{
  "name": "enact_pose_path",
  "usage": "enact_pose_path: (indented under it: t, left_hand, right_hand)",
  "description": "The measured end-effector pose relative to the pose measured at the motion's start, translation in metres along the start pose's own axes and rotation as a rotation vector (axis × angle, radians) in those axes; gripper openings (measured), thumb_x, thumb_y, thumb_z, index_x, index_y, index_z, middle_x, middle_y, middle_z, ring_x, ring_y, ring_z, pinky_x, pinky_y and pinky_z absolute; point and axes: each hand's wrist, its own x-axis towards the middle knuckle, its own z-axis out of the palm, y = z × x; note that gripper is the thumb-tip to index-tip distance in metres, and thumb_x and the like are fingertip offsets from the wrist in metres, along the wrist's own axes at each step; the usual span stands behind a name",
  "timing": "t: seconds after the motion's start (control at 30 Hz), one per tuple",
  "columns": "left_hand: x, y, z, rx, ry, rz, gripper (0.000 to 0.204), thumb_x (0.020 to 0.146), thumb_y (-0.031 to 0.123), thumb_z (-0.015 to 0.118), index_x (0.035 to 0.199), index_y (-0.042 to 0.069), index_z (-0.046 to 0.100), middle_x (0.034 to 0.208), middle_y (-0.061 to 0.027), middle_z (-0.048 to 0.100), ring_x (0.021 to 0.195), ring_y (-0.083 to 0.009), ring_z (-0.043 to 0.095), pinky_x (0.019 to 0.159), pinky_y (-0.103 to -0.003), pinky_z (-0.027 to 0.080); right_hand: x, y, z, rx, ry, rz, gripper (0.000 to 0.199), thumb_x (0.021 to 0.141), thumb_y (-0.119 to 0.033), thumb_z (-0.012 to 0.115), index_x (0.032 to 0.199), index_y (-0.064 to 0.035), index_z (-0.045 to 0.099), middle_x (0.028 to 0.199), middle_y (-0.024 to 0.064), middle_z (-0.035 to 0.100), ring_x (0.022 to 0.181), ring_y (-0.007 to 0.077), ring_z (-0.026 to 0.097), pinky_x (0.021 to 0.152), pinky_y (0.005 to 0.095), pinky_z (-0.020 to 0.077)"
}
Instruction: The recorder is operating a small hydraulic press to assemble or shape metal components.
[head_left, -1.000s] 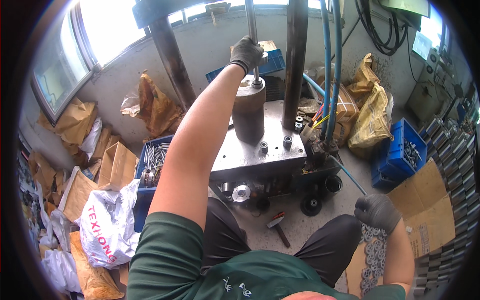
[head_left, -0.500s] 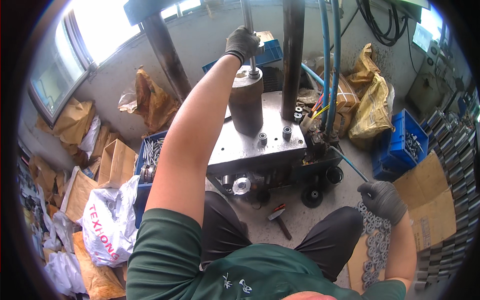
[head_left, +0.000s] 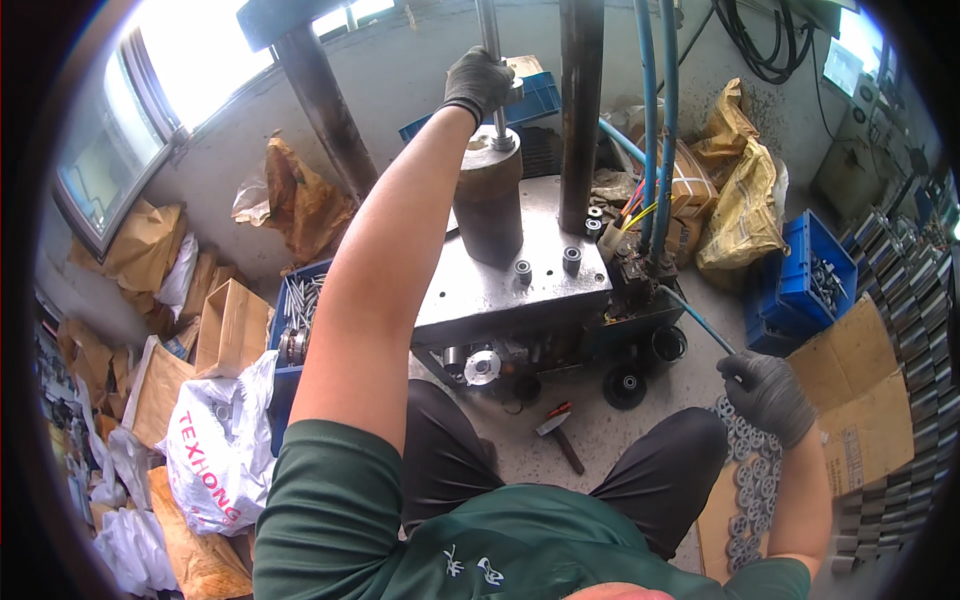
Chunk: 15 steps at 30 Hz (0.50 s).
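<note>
My left hand, in a dark grey glove, is closed around an upright metal rod above the press table. A small round metal piece shows at the fingers' right side; how it sits on the rod is partly hidden. Below, the rod's lower end meets the top of a thick steel cylinder standing on the metal table. Down at the right, my gloved right hand is wrapped round the end of a thin blue lever that slants from the machine's side.
Two small bearing-like parts stand on the table. A hammer lies on the floor between my knees. Several grey wheel-shaped parts cover cardboard at right, near blue crates. Sacks and a crate of metal pins are at left.
The whole view has shifted very slightly. Both hands keep their grips, and no part has visibly changed place.
</note>
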Motion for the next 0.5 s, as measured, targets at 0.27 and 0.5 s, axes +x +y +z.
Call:
enact_pose_path:
  t: [0.27, 0.5]
  left_hand:
    - [-0.006, 0.003, 0.0, -0.077, 0.013, -0.147, 0.045, 0.083, 0.045, 0.082, 0.115, 0.014, 0.079, 0.11, -0.0129, 0.073, 0.106, -0.0272, 0.073, 0.098, -0.041, 0.058]
    - [-0.016, 0.011, -0.011, 0.25, -0.045, 0.11, 0.046, 0.085, 0.04, 0.081, 0.115, 0.005, 0.074, 0.108, -0.0148, 0.074, 0.102, -0.0294, 0.074, 0.095, -0.042, 0.058]
  right_hand:
    - [0.0, 0.007, 0.0, -0.134, -0.269, -0.054, 0.022, 0.084, -0.011, 0.067, 0.102, -0.006, 0.078, 0.091, 0.02, 0.075, 0.085, 0.0377, 0.074, 0.079, 0.0443, 0.0587]
    - [0.003, 0.001, 0.004, -0.038, -0.072, 0.015, 0.021, 0.084, -0.014, 0.067, 0.1, -0.0054, 0.078, 0.086, 0.0225, 0.073, 0.083, 0.0385, 0.073, 0.078, 0.0459, 0.0583]
